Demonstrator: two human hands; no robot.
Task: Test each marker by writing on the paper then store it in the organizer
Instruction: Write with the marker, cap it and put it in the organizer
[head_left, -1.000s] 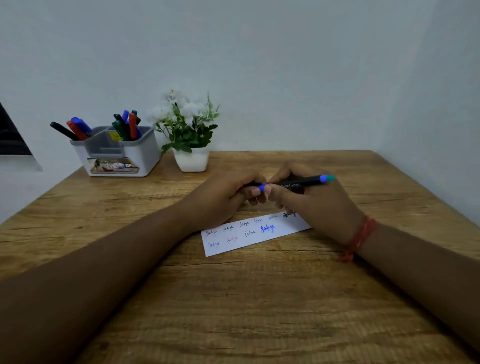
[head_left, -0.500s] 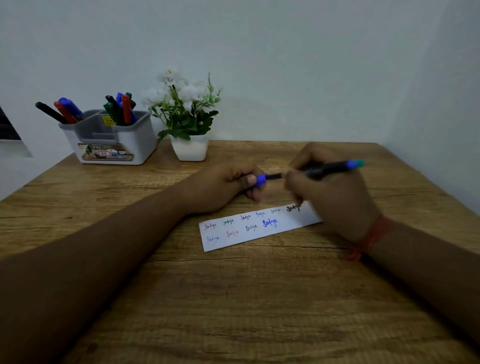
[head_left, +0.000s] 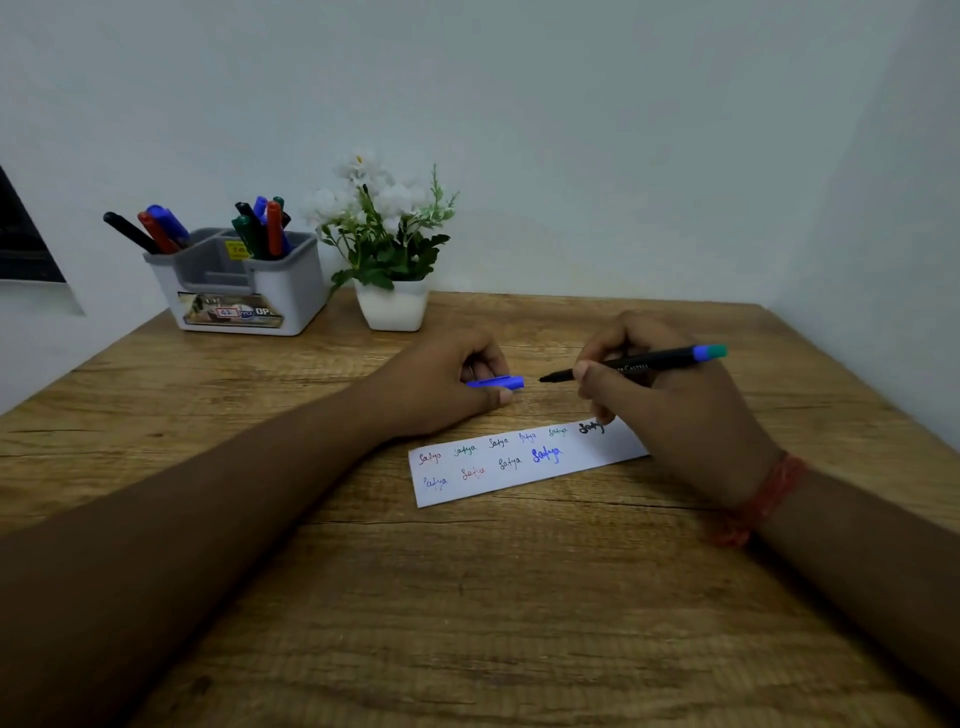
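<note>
Head view: uncapped marker and its cap, held apart above the paper strip.

Wooden table (head_left: 467, 597): bare boards run from the paper (head_left: 524, 465) to the near edge; walls close the back and right sides. Right hand (head_left: 670, 410) grips a black marker (head_left: 631, 365), tip pointing left, blue-green end raised to the right. Left hand (head_left: 441, 384) pinches the blue cap (head_left: 496, 383), just beside the tip, not touching. Organizer (head_left: 244, 291), holding other markers, stands at back left, beside a potted plant (head_left: 387, 249), well apart from both hands.
</note>
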